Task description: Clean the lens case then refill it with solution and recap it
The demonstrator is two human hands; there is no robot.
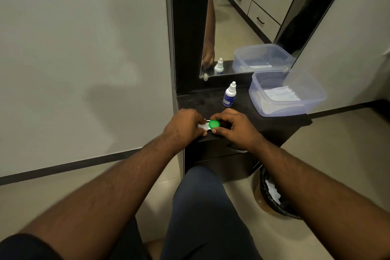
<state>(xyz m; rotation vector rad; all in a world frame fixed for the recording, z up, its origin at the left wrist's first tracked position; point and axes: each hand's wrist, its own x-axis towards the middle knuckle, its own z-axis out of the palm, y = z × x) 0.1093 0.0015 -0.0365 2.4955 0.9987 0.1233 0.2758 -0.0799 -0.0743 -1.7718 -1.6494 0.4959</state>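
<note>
1. Hands meet at the near edge of a dark vanity counter (249, 112), both on a white contact lens case (203, 127) that lies flat on the countertop.
2. Left hand (185, 124) covers the case's left well; its thumb and fingertips are closed on the white body at the case's nine o'clock side, pinning it in place.
3. Right hand (234, 126) curls round the green cap (214, 124) on the right well, forefinger at the cap's twelve o'clock, thumb at its six o'clock, both touching the cap's rim.
4. Whether the green cap is screwed tight or loose cannot be told; whether the left well bears a cap cannot be told either, since the left hand hides most of it.
5. Solution bottle (229, 95), white with a blue label and a capped nozzle, stands upright at one o'clock from the case, apart from both hands.
6. Clear plastic tub (316, 93) sits at two o'clock from the case, near the bottle; folded white tissues (281, 93) lie inside it.
7. Mirror (249, 17) rises behind the counter at twelve o'clock, reflecting the bottle, the tub and a forearm.
8. Waste bin (266, 198) with a black liner stands on the floor at five o'clock from the case, beside the cabinet, white paper inside it.
</note>
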